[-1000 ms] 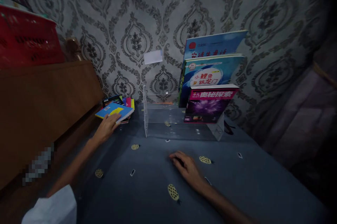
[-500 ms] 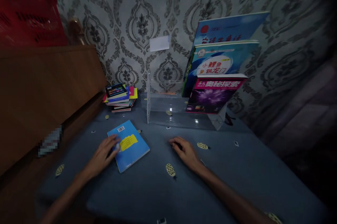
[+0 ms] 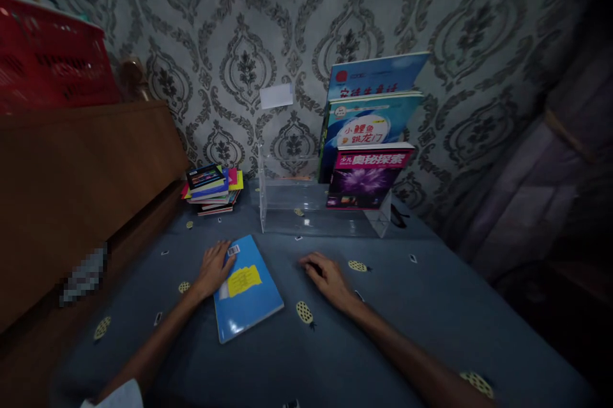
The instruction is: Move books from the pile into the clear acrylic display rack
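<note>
A blue book (image 3: pixel 261 296) with a yellow patch and a barcode lies flat on the cloth, slightly turned. My left hand (image 3: pixel 214 271) rests along its left edge, thumb over the cover near the barcode and fingers stretched beside it, not closed round it. To the right of the book, my right hand (image 3: pixel 328 277) rests on the cloth with fingers loosely curled, slightly apart and holding nothing visible. Behind both hands stands a clear tiered book rack (image 3: pixel 280 223). On its right side are a purple-pink book (image 3: pixel 364 179), a blue-green book (image 3: pixel 407 115) and a taller blue book (image 3: pixel 378 71).
Several small books form a stack (image 3: pixel 213 194) at the back left. A white card (image 3: pixel 276 96) stands above the rack's left side. A wooden cabinet (image 3: pixel 86 172) bearing a red basket (image 3: pixel 62 66) borders the left. Dark glasses-like frames (image 3: pixel 398 218) lie right of the rack.
The blue book has moved nearer to me and to the right, and has turned. My left hand has gone from on top of the cover to its left edge. My right hand stays put.
</note>
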Tool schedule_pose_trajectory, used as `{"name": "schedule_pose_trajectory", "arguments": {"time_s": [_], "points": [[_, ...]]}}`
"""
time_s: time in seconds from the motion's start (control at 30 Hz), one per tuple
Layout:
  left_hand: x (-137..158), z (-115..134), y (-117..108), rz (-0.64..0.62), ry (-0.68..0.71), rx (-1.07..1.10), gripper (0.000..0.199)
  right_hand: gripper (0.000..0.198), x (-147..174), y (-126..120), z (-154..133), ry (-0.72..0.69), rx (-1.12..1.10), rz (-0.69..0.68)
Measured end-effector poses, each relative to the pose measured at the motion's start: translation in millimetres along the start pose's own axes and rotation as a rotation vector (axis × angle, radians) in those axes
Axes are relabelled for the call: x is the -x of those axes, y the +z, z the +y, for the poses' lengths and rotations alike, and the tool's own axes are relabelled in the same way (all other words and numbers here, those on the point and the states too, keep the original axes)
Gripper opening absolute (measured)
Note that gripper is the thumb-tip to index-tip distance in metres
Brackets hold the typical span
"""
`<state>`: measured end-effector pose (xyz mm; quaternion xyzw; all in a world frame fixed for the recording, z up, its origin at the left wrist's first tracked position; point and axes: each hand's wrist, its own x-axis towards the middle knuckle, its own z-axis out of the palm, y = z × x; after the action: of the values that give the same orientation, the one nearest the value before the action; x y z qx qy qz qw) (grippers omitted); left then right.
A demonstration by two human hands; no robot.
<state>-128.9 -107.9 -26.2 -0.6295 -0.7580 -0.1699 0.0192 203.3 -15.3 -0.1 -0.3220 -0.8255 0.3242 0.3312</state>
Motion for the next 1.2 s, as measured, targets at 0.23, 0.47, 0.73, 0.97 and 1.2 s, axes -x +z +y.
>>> {"name": "schedule_pose_trajectory", "arguments": {"time_s": [0.23, 0.47, 0.73, 0.97, 1.2], "points": [[2.5, 57.5, 13.0, -0.029, 0.091, 0.175, 0.053, 0.025, 2.5, -0.5, -4.6, -0.029, -0.004, -0.004], [-36.6, 76.5, -27.5, 0.059, 0.224, 0.172, 0.039, 0.029, 5.6, -4.2, -6.0, -0.023, -0.038, 0.007], [-163.3, -15.7, -117.0, 0.235, -0.24, -0.089, 0.054, 0.027, 8.3, -2.6, -1.1, 0.016, -0.041, -0.014], [-212.8, -74.1, -106.8, 0.129, -0.473, -0.135, 0.062, 0.027, 7.6, -6.5, -1.7, 0.045, -0.042, -0.044], [-227.6, -92.9, -97.0, 0.085, -0.434, -0.182, 0.064, 0.03, 4.8, -5.6, 1.6, 0.06, -0.064, -0.059]]}}
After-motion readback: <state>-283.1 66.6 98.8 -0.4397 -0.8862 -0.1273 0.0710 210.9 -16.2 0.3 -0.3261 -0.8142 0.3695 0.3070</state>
